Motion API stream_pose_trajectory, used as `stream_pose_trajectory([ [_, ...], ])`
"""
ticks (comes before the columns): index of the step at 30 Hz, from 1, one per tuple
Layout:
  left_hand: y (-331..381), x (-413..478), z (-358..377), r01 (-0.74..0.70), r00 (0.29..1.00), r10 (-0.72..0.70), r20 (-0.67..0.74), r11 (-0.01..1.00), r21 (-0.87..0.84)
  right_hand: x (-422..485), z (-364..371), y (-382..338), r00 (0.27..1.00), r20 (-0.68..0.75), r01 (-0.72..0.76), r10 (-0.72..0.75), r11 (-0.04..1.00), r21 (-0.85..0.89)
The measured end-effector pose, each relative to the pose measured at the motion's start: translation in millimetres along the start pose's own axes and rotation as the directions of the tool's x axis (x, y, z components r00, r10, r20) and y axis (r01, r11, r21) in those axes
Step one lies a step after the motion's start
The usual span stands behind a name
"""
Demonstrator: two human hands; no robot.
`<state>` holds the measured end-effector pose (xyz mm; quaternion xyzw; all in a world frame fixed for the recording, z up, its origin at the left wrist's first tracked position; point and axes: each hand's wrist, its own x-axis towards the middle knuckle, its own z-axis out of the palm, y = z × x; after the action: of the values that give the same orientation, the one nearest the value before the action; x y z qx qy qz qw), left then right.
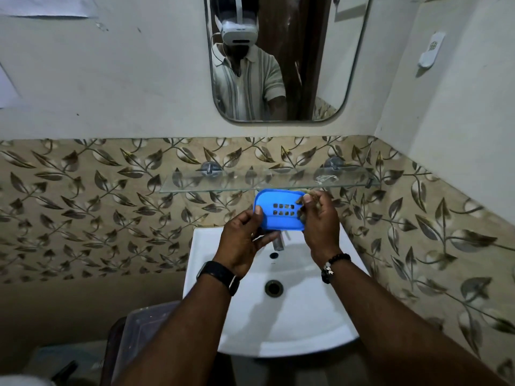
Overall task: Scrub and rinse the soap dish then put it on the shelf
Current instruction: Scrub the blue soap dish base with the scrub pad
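Fingers point(257, 211) of the left hand point(245, 240) are curled and closed on the left rim of the dish point(278, 210), the thumb laid over the upper face and the rest tucked beneath, out of sight. On the right hand point(320, 224) the fingers are bent and pinched against the right end of the dish, with something brownish, perhaps a scrubber point(305, 196), trapped between fingertips and rim; what it is cannot be told from the head view

The dish is held in the air, tilted toward the camera so that its slotted face is shown, above the back edge of the sink point(306, 316) and just below the front edge of the glass shelf point(250, 181). It is not touching either. The tap point(278, 242) is partly hidden behind the left hand, and no running water can be made out

By the look of it, the dish is judged to be thin moulded plastic: light, fairly stiff, unlikely to break if dropped, but slippery once wet or soapy. The rims at the two short ends are judged the best places for a hold, as they are used now, with a thumb above and fingers below so that it cannot slide out
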<state>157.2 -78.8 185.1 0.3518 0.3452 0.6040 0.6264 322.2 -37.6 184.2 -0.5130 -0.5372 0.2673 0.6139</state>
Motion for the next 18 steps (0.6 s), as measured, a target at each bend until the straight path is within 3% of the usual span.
stream_pose_trajectory([
  [3,4.5,0.6,-4.0,0.023,0.998,-0.029,0.049,0.992,0.120,1.0,-7.6,-1.2,0.972,0.039,0.236,-0.233,0.944,-0.232],
  [7,1.9,-1.0,4.2,0.028,1.000,-0.028,-0.002,0.998,0.055,-2.5,-7.6,-9.7,0.862,-0.031,0.401,-0.506,0.717,-0.570],
  [9,-2.1,-2.1,8.1,0.027,1.000,-0.027,-0.008,1.000,-0.011,-4.5,-9.2,-8.3,0.774,-0.002,0.475,-0.633,0.583,-0.659],
  [11,-4.7,-1.8,12.1,0.028,1.000,-0.028,0.013,0.999,-0.044,-12.7,-9.0,-4.4,0.672,0.075,0.578,-0.736,0.459,-0.675],
  [13,-5.1,0.0,16.2,0.028,0.999,-0.027,0.028,0.999,-0.041,-27.0,-0.9,0.4,0.599,0.187,0.709,-0.778,0.408,-0.575],
  [16,-8.3,2.7,14.0,0.023,1.000,-0.023,0.005,1.000,-0.007,-39.4,6.9,3.3,0.586,0.317,0.794,-0.746,0.449,-0.410],
  [18,-10.8,3.6,6.5,0.015,1.000,-0.015,-0.026,1.000,0.002,-29.6,-3.4,4.4,0.537,0.421,0.832,-0.731,0.374,-0.411],
])
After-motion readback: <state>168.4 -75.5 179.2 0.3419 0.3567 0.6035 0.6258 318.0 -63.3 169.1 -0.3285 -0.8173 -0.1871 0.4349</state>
